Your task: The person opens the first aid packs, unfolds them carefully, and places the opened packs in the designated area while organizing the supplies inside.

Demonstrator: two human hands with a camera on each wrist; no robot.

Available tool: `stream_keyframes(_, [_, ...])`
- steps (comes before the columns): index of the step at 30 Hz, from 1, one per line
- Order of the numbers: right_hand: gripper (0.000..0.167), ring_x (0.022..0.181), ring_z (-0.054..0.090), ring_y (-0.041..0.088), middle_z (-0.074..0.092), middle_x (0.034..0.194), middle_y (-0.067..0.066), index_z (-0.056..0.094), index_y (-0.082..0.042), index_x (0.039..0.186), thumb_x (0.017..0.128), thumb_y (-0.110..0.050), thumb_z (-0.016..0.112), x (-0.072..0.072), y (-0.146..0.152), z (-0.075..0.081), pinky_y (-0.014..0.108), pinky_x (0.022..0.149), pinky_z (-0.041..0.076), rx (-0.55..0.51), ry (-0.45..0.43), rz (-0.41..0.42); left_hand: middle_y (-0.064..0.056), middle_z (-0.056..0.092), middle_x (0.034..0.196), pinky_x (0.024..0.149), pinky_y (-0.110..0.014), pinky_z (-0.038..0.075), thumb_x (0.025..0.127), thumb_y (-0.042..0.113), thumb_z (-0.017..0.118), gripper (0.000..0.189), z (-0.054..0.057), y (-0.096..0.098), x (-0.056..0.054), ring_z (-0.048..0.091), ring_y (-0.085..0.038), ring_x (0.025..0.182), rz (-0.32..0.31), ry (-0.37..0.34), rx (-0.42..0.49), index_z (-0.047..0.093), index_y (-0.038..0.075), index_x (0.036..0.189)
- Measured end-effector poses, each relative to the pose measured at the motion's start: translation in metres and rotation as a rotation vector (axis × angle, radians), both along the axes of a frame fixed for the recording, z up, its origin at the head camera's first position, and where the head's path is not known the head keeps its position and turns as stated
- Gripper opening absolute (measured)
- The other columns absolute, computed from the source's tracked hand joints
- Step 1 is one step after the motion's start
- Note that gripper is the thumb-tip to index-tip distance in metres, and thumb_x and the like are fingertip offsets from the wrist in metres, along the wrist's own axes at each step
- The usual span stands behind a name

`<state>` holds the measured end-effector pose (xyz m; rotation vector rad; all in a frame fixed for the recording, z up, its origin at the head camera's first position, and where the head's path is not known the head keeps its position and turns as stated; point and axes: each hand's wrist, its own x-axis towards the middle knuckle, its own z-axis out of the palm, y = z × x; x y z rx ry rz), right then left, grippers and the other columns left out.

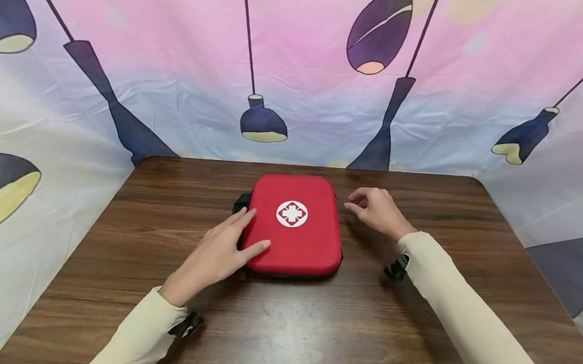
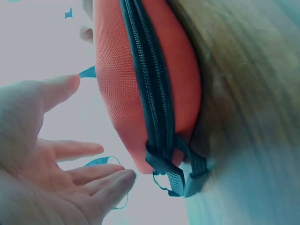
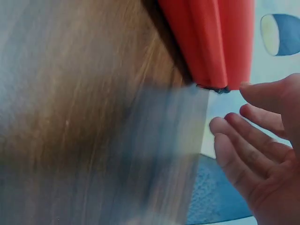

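Observation:
A red first-aid case (image 1: 313,235) with a white cross emblem lies flat on the table. Over its left edge my left hand (image 1: 221,250) is spread, fingers straight, thumb and fingertips at the lid; whether they press on it I cannot tell. In the left wrist view a black zipper (image 2: 152,75) runs along the case's side, with black strap ends (image 2: 180,173) at one end. Just right of the case, apart from it, hovers my right hand (image 1: 376,211), fingers loosely bent around nothing. The right wrist view shows that hand (image 3: 262,159) near the case's red side (image 3: 211,42).
The brown wooden table (image 1: 284,324) reaches back to a patterned cloth backdrop (image 1: 196,105) hanging behind and beside it. A black strap (image 1: 241,202) sticks out on the case's left. Black bands (image 1: 397,268) sit at both wrists.

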<state>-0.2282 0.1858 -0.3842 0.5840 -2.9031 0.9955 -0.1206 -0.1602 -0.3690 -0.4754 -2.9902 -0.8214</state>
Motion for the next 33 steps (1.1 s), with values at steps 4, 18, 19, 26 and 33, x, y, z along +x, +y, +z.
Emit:
stream_keyframes(4, [0.029, 0.087, 0.072, 0.023, 0.074, 0.103, 0.009, 0.073, 0.0, 0.112, 0.095, -0.024, 0.074, 0.01, -0.004, 0.002, 0.04, 0.076, 0.059, 0.008, -0.019, 0.021, -0.021, 0.038, 0.157, 0.11, -0.062, 0.038, 0.089, 0.061, 0.07, 0.096, -0.002, -0.009, 0.009, 0.039, -0.039, 0.144, 0.013, -0.069, 0.033, 0.037, 0.001, 0.156])
stream_keyframes(18, [0.09, 0.102, 0.067, 0.019, 0.072, 0.118, 0.012, 0.043, 0.004, 0.151, 0.09, -0.057, 0.07, 0.054, -0.029, -0.002, 0.039, 0.09, 0.054, 0.054, -0.094, 0.091, -0.005, 0.067, 0.07, 0.054, -0.031, 0.04, 0.076, 0.05, 0.087, 0.081, -0.014, -0.016, 0.025, 0.041, -0.009, 0.055, 0.111, -0.02, 0.002, 0.064, -0.004, 0.133])
stream_keyframes(19, [0.094, 0.09, 0.066, 0.017, 0.074, 0.108, 0.01, 0.04, 0.003, 0.152, 0.089, -0.06, 0.07, 0.057, -0.031, -0.002, 0.037, 0.085, 0.053, 0.066, -0.098, 0.086, -0.01, 0.073, 0.08, 0.057, -0.033, 0.044, 0.075, 0.049, 0.088, 0.079, -0.015, -0.015, 0.026, 0.046, -0.011, 0.057, 0.11, -0.004, 0.009, 0.066, -0.003, 0.13])
stream_keyframes(26, [0.106, 0.058, 0.048, 0.011, 0.06, 0.062, -0.004, 0.026, 0.002, 0.158, 0.088, -0.066, 0.066, 0.066, -0.036, -0.006, 0.032, 0.066, 0.045, 0.103, -0.13, 0.075, 0.002, 0.061, 0.06, 0.058, -0.036, 0.044, 0.074, 0.042, 0.09, 0.072, -0.02, -0.008, 0.03, 0.029, -0.009, 0.05, 0.11, 0.066, 0.013, 0.069, -0.002, 0.127])
stream_keyframes(33, [0.102, 0.049, 0.038, 0.008, 0.055, 0.056, -0.004, 0.024, 0.003, 0.158, 0.092, -0.062, 0.065, 0.066, -0.036, -0.007, 0.031, 0.064, 0.043, 0.088, -0.144, 0.084, -0.009, 0.068, 0.069, 0.071, -0.052, 0.053, 0.076, 0.038, 0.088, 0.069, -0.021, -0.007, 0.032, 0.047, -0.013, 0.049, 0.101, 0.159, 0.025, 0.068, -0.005, 0.126])
